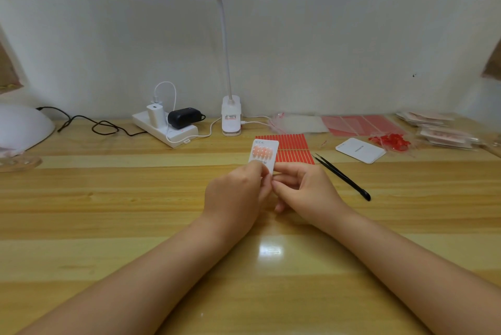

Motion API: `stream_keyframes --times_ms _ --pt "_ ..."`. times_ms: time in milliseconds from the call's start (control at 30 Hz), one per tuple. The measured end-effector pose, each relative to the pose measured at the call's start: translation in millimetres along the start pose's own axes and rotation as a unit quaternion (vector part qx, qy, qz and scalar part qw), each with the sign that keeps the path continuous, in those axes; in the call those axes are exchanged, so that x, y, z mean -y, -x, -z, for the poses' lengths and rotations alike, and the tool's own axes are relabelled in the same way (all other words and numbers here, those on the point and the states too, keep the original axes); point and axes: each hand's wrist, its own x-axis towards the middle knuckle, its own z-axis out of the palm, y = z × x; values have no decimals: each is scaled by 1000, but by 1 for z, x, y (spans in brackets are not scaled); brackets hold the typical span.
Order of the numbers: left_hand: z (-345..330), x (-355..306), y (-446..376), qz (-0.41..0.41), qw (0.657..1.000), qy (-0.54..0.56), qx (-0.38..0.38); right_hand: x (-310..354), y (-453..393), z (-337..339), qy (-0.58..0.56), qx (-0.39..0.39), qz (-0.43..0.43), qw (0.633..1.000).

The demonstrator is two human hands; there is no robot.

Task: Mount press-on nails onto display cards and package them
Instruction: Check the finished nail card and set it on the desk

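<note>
Held upright, card [264, 154] is pinched at its near end by left hand [238, 193] and right hand [303, 193] together; bags [298, 123] lie far right.

Two bare forearms in view, no sleeves reaching them. Left hand [235, 193] and right hand [306, 193] wear no gloves, rings, watch or bracelet. Fingernails short and plain where they show.

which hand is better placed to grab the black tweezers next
Right. The right hand is nearer the thin black tweezers, which lie on the wooden table just to its right. The left hand holds the white nail card.
</note>
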Motion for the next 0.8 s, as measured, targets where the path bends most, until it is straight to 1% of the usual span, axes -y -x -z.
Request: stream_keyframes --times_ms 200,333,400,533,600,800 --pt "-2 -1 0 -15 999 -36 -8 -1 -1 0 10 -1 -6 1000" --pt "-3 0 1 -12 999 -32 -4 0 0 -1 3 -1 -14 1000" --pt "-4 1 1 3 1000 -18 0 0 -1 -1 -5 -1 -20 1000" --pt "-4 7 -1 66 997 35 19 1 -1 1 -11 -3 -26 1000" --pt "-4 9 -1 67 996 57 11 1 -1 1 -12 -5 -26 1000" --pt "-4 9 -2 46 997 62 29 -2 -2 2 15 -5 -1 1000"
